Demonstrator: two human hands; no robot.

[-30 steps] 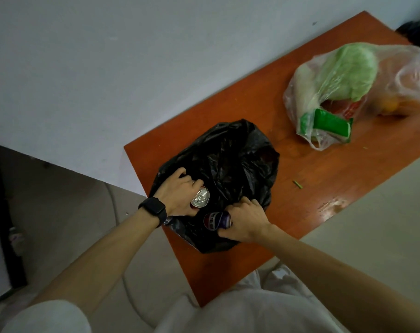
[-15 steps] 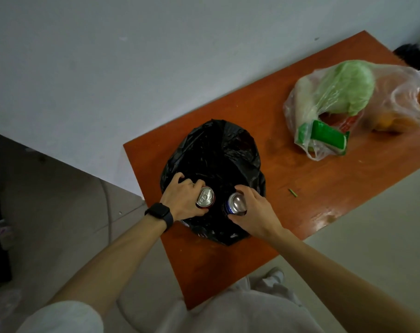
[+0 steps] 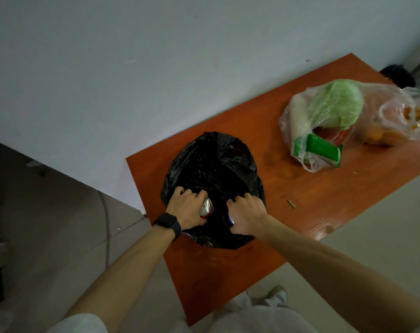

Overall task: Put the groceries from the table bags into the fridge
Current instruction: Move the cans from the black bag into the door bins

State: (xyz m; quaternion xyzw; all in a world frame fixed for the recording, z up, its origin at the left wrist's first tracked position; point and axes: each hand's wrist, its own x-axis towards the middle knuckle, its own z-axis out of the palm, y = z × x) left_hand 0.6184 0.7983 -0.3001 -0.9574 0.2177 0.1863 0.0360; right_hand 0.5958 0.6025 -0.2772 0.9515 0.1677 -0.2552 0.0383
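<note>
Dim, flat light; glare on table (image 3: 323,233); wide-angle warp.

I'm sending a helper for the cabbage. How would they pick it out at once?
On the orange table, look past the black bag to the first clear plastic bag. The cabbage lies inside: the only pale green round head, near a bright green packet.

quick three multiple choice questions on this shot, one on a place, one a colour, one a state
1. Where is the cabbage? A in the clear bag B on the floor C in a bowl
2. What colour is the packet poking from that bag? A blue B green C yellow
3. The left hand is: A open and empty B gripping a red can C out of view
Answers: 1 A, plastic wraps the cabbage; 2 B, its wrapper is bright green; 3 B, fingers curl round the can's top.
</note>
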